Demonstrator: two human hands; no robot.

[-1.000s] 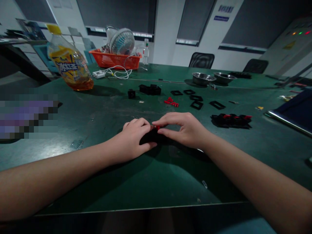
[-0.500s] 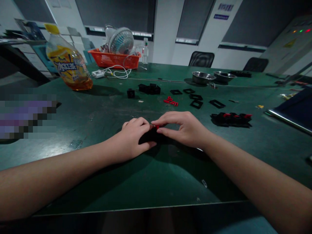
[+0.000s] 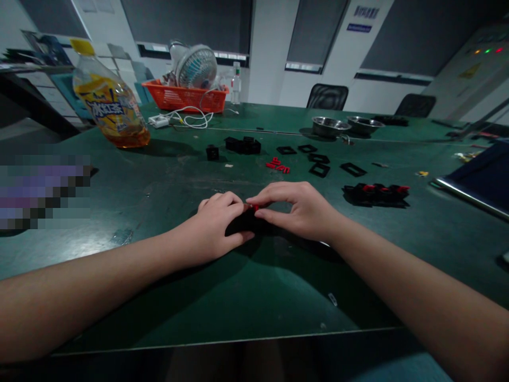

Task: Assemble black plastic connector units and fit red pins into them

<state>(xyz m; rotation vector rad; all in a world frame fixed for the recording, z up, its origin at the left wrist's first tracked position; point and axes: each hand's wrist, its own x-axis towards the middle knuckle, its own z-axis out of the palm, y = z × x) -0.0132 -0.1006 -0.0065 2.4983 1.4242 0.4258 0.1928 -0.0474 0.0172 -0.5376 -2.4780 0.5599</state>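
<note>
Near the middle of the green table (image 3: 222, 313), my left hand (image 3: 218, 223) is closed around a black part (image 3: 240, 225), mostly hidden by the fingers and shadow. A small red plastic piece (image 3: 255, 207) is pinched between the thumb and index finger of my right hand (image 3: 304, 209). It touches or sits right at the black part; the exact contact cannot be made out. Beyond my hands lie several loose red pieces (image 3: 277, 165). Flat black frames (image 3: 319, 170) are spread behind and to the right of them.
To the right stands a row of black parts with red pieces (image 3: 376, 194). Black blocks (image 3: 243, 145) lie farther back. A drink bottle (image 3: 109, 101), an orange basket (image 3: 186, 98) holding a fan, a white cable (image 3: 194, 118) and metal bowls (image 3: 330, 126) occupy the far side.
Both hands keep the same hold at the same spot. The whole view has shifted very slightly; nothing on the table has visibly moved.
</note>
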